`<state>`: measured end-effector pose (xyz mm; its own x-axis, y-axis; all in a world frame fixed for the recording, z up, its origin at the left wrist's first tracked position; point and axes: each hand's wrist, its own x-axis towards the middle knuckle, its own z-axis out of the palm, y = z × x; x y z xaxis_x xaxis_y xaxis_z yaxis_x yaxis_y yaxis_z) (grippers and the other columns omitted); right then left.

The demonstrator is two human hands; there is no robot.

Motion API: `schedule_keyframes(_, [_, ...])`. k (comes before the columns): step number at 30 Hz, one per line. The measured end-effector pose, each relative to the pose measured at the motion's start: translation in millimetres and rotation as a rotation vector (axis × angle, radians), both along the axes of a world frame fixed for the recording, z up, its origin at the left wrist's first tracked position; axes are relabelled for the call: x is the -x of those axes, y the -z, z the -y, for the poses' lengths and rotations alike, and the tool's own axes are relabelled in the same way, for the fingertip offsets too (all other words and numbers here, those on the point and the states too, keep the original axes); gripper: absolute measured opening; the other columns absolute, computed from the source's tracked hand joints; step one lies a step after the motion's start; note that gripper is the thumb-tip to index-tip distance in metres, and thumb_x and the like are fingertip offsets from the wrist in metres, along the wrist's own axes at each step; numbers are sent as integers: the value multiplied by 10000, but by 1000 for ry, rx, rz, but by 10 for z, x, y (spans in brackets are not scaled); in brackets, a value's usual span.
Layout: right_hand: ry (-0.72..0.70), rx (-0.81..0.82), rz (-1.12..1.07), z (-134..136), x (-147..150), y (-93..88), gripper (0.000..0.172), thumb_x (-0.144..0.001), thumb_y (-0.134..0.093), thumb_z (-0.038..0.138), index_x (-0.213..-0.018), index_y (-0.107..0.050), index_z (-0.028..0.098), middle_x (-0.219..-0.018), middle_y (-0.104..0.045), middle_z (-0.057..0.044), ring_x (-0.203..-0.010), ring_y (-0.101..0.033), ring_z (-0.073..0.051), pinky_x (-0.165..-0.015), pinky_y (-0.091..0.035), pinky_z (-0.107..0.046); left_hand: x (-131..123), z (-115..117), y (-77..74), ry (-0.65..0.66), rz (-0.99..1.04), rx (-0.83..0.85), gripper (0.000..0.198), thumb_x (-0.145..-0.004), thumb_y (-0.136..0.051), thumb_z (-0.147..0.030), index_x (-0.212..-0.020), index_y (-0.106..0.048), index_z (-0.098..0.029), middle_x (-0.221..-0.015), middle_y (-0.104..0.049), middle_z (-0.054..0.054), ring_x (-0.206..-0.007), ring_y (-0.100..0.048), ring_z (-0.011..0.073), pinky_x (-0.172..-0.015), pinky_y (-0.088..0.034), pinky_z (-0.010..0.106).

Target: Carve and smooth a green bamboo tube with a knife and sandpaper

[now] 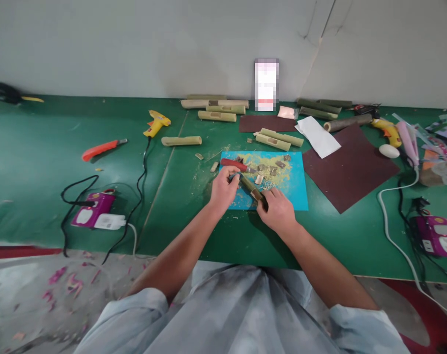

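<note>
A short green bamboo tube [250,187] with a cut notch in its side lies slantwise between my hands, over the blue sheet [300,191]. My right hand [278,209] is closed around its near end. At the far end, my left hand [225,188] pinches a small dark bluish piece [236,175] against or beside the tube; its kind is too small to tell. Just beyond my left fingers lies a red-handled knife [233,164]. Bamboo chips [273,170] and pale sawdust are scattered over the sheet.
Several cut bamboo pieces [218,116] lie toward the wall, near an upright phone [266,86]. A yellow glue gun [157,123], red cutter [102,149] and purple power strip [94,209] sit left. Brown sandpaper [350,172], a white sheet [317,136] and cords lie right.
</note>
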<state>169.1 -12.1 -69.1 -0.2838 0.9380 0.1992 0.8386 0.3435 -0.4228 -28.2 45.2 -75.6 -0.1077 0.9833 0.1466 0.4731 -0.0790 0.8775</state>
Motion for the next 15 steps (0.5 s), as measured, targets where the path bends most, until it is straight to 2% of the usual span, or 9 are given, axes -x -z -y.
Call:
schedule_keyframes(3, [7,1,0,5,10,2,198,-914,-488,262,-1020,-624,166,-940,-620,-110,-884,-550,-247,-715,-425,-346,-10,5,-24,22,-176,-78,107,-895,-589,-241,-952,-662,-189,-912,-703,34,-733,-633,132,-722,-519,259])
schedule_keyframes(5, [6,-1,3,7,15,4,201,-915,-484,263,-1019,-625,164,-942,-620,-110,-880,-551,-246,-714,-422,-346,-8,6,-26,14,-210,-87,119,-877,-627,-259,-951,-684,-186,-934,-713,38,-793,-643,146,-773,-521,271])
schedule_keyframes(9, [7,6,9,8,15,2,207,-913,-486,269,-1022,-626,162,-937,-618,-104,-865,-552,-241,-683,-409,-340,0,-10,33,-34,-103,-40,303,-843,-674,-270,-1138,-671,-201,-957,-711,40,-809,-655,151,-757,-536,273])
schedule_keyframes(12, [9,13,4,9,13,3,207,-915,-486,266,-1028,-624,162,-944,-618,-104,-864,-549,-237,-686,-404,-336,6,-24,65,-38,-15,12,257,-828,-682,-276,-1068,-693,-184,-944,-722,50,-798,-666,154,-740,-554,273])
schedule_keyframes(15, [1,8,-8,10,9,2,213,-918,-487,269,-1034,-628,159,-946,-618,-108,-875,-539,-243,-707,-406,-341,17,-18,25,-61,64,61,247,-804,-695,-282,-1023,-708,-169,-861,-719,43,-684,-647,136,-654,-551,254])
